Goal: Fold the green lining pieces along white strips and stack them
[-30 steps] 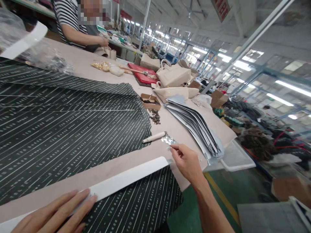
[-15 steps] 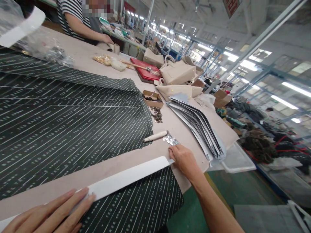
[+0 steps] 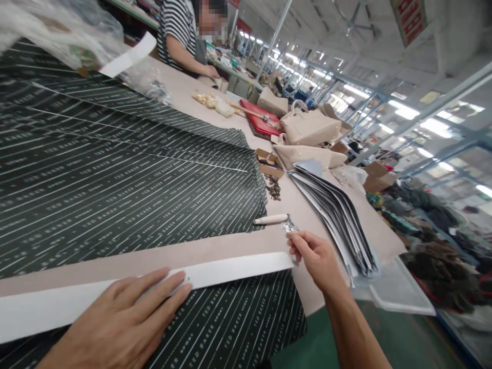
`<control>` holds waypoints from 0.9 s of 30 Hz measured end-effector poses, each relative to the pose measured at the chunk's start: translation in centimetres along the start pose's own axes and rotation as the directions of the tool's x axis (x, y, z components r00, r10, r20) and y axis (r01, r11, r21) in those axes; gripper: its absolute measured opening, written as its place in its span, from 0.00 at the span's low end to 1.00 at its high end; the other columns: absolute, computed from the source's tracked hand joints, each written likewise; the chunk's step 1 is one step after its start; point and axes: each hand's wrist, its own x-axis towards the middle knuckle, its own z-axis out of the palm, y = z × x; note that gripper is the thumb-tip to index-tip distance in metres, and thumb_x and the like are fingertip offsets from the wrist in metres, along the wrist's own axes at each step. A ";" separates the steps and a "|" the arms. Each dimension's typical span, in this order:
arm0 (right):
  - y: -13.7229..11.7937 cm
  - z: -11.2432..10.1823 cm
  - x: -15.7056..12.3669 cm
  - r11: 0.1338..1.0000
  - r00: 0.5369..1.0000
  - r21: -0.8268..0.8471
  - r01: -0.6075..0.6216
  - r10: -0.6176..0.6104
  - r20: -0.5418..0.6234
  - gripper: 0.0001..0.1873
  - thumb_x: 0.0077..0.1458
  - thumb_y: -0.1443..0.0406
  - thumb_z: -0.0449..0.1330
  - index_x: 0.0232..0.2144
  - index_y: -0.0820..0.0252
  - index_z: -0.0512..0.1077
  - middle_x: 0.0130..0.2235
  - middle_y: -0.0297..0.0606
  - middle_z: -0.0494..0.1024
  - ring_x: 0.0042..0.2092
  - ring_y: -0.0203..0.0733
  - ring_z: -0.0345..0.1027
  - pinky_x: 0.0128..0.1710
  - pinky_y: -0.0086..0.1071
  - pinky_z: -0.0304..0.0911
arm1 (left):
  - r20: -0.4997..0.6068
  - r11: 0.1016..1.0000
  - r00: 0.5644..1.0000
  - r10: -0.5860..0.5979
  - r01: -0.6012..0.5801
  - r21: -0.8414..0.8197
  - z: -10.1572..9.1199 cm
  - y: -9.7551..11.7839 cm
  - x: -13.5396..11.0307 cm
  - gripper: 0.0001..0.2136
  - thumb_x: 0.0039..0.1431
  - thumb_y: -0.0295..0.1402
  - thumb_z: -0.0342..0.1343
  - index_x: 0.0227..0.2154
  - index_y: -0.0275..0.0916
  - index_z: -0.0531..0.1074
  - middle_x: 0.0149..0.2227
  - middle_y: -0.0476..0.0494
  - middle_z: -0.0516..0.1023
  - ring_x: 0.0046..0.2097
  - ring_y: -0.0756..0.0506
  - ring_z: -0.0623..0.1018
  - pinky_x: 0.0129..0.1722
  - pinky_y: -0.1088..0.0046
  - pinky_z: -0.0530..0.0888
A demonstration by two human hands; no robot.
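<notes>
A long white strip (image 3: pixel 238 267) lies over black fabric (image 3: pixel 230 318) printed with white lines and lettering. My left hand (image 3: pixel 142 307) rests flat on the strip, fingers stretched out and pressing it. At the strip's far right end is my right hand (image 3: pixel 313 253), its thumb and fingers pinched together. Whatever sits in that pinch is too small to make out. Just beyond the fingertips are small silvery pieces (image 3: pixel 289 224), beside a pale stick-like tool (image 3: pixel 271 219). A larger sheet of the same black fabric (image 3: pixel 134 189) spreads across the table above the strip.
A stack of grey-edged sheets (image 3: pixel 338 220) lies right of my right hand. Farther back are a small cardboard box (image 3: pixel 269 163), dark metal bits (image 3: pixel 272 187), beige bags (image 3: pixel 311 125) and a red folder-like piece (image 3: pixel 259 120). Across the table (image 3: pixel 384 241), a person in stripes (image 3: pixel 179 38) works.
The view has swung left, so things appear farther right. My left hand has come more fully into view on the strip. My right hand's fingers stay closed near the strip's end.
</notes>
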 end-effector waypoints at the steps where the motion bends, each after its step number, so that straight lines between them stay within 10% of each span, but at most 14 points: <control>1: -1.2 0.5 -0.4 0.998 0.998 -0.006 0.067 -0.067 -0.005 0.17 0.65 0.56 0.55 0.31 0.61 0.75 0.25 0.34 0.77 0.25 0.37 0.69 0.25 0.29 0.63 | 0.013 1.000 1.000 -0.003 0.003 0.016 -0.3 0.2 0.2 0.15 0.70 0.31 0.46 0.52 0.47 0.73 0.55 0.53 0.77 0.56 0.42 0.73 0.53 0.61 0.64; 3: -3.6 1.9 -1.1 0.954 0.956 -0.070 0.291 -0.293 -0.014 0.11 0.65 0.62 0.56 0.34 0.60 0.76 0.29 0.35 0.79 0.30 0.37 0.73 0.31 0.29 0.66 | 0.058 0.999 0.998 -0.011 0.009 0.039 -1.0 0.6 0.6 0.15 0.71 0.31 0.44 0.55 0.46 0.71 0.55 0.54 0.77 0.57 0.43 0.71 0.53 0.61 0.64; 7: -7.1 6.1 -1.9 0.691 0.695 -0.084 0.718 -0.706 0.140 0.07 0.65 0.72 0.56 0.41 0.62 0.74 0.36 0.40 0.80 0.38 0.39 0.73 0.40 0.31 0.67 | 0.138 0.999 0.990 -0.013 0.006 0.048 -1.9 0.9 1.2 0.14 0.71 0.30 0.45 0.54 0.43 0.70 0.55 0.50 0.75 0.58 0.42 0.70 0.51 0.60 0.65; 13: -8.3 11.2 -2.1 0.408 0.409 -0.078 0.910 -0.849 0.333 0.07 0.64 0.74 0.55 0.41 0.66 0.73 0.34 0.43 0.78 0.35 0.44 0.68 0.38 0.38 0.68 | 0.196 1.000 0.980 -0.019 0.016 0.018 -2.2 0.9 1.3 0.14 0.71 0.29 0.46 0.55 0.38 0.68 0.53 0.45 0.74 0.56 0.41 0.71 0.46 0.59 0.68; 23: -7.8 11.1 -0.9 0.276 0.259 -0.019 0.961 -0.872 0.415 0.13 0.68 0.71 0.51 0.46 0.71 0.74 0.36 0.47 0.79 0.37 0.45 0.68 0.39 0.38 0.68 | 0.196 0.999 0.980 -0.032 0.030 0.017 -1.9 0.9 0.9 0.13 0.71 0.30 0.46 0.53 0.36 0.69 0.54 0.45 0.74 0.56 0.40 0.70 0.47 0.59 0.69; 27: -7.7 11.4 -1.1 0.329 0.297 0.017 0.944 -0.874 0.385 0.12 0.66 0.72 0.54 0.47 0.68 0.75 0.38 0.46 0.80 0.38 0.45 0.69 0.38 0.39 0.69 | 0.178 0.999 0.983 -0.045 0.044 0.008 -2.0 0.9 0.9 0.13 0.71 0.27 0.46 0.54 0.36 0.68 0.58 0.45 0.72 0.58 0.42 0.68 0.51 0.61 0.67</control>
